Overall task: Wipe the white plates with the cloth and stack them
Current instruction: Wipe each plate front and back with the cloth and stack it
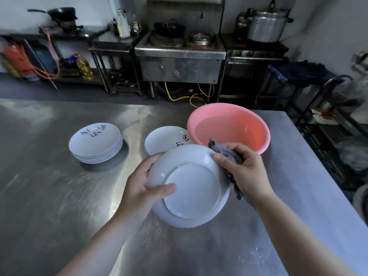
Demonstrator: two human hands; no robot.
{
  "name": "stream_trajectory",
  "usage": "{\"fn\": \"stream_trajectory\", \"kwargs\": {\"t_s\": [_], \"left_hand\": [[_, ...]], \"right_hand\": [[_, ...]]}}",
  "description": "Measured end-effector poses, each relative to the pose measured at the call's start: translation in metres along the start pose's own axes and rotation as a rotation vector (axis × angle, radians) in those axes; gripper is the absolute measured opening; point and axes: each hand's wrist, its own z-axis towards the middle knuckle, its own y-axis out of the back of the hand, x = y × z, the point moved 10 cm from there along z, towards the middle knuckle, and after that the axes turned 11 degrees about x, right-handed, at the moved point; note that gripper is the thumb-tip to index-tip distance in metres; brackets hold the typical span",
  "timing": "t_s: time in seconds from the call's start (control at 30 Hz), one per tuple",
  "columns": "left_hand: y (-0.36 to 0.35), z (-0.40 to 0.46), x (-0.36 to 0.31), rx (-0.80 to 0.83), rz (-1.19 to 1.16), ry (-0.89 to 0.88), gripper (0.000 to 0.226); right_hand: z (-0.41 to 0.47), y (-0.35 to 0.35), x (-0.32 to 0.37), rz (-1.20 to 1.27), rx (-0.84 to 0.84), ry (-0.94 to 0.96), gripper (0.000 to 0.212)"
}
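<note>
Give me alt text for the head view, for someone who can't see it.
Over a steel table, the left hand holds a white plate underside-up while the right hand presses a grey cloth to its rim. Behind sit a plate stack, a lone plate and a pink basin.

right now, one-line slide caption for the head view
Left hand holds an upturned plate while right hand wipes its rim with a cloth.
</note>
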Motion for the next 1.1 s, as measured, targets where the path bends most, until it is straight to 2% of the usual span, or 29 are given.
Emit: {"fn": "stream_trajectory", "kwargs": {"t_s": [0.07,0.17,0.33,0.47,0.53,0.6,0.67,0.73,0.77,0.83,0.9,1.03,1.1], "left_hand": [[-0.005,-0.003,-0.011,-0.048,-0.050,-0.039,0.067],[-0.016,-0.008,-0.015,-0.100,-0.108,-0.063,0.069],[-0.031,0.004,-0.033,-0.073,-0.128,-0.098,0.067],[-0.034,0.012,-0.064,-0.028,-0.075,-0.175,0.062],[-0.034,0.013,-0.079,-0.017,-0.067,-0.220,0.059],[-0.035,0.017,-0.094,0.007,-0.061,-0.265,0.058],[-0.041,0.026,-0.106,0.050,-0.050,-0.285,0.058],[-0.044,0.034,-0.114,0.077,-0.066,-0.281,0.060],[-0.045,0.038,-0.118,0.094,-0.075,-0.283,0.060],[-0.049,0.045,-0.124,0.118,-0.077,-0.284,0.058],[-0.051,0.050,-0.126,0.105,-0.083,-0.280,0.058],[-0.053,0.055,-0.128,0.108,-0.163,-0.275,0.060],[-0.053,0.058,-0.132,0.079,-0.203,-0.280,0.059]], "right_hand": [[-0.010,0.006,0.031,-0.191,-0.183,0.152,0.019],[-0.026,-0.002,0.061,-0.424,-0.299,0.343,0.023],[-0.019,-0.009,0.090,-0.549,-0.288,0.414,0.031],[-0.020,-0.050,0.133,-0.760,-0.065,0.664,0.025],[-0.007,-0.035,0.142,-0.703,-0.067,0.597,0.024],[-0.001,-0.015,0.151,-0.613,-0.190,0.518,0.024],[-0.009,-0.030,0.166,-0.656,-0.192,0.609,0.023],[-0.022,-0.056,0.177,-0.753,-0.060,0.791,0.023],[-0.020,-0.055,0.180,-0.754,-0.033,0.814,0.022],[-0.004,-0.029,0.182,-0.617,-0.122,0.692,0.020],[0.003,-0.016,0.187,-0.604,-0.227,0.630,0.022],[-0.009,-0.036,0.200,-0.823,-0.121,0.786,0.027],[-0.012,-0.014,0.207,-0.801,-0.243,0.757,0.023]]}}
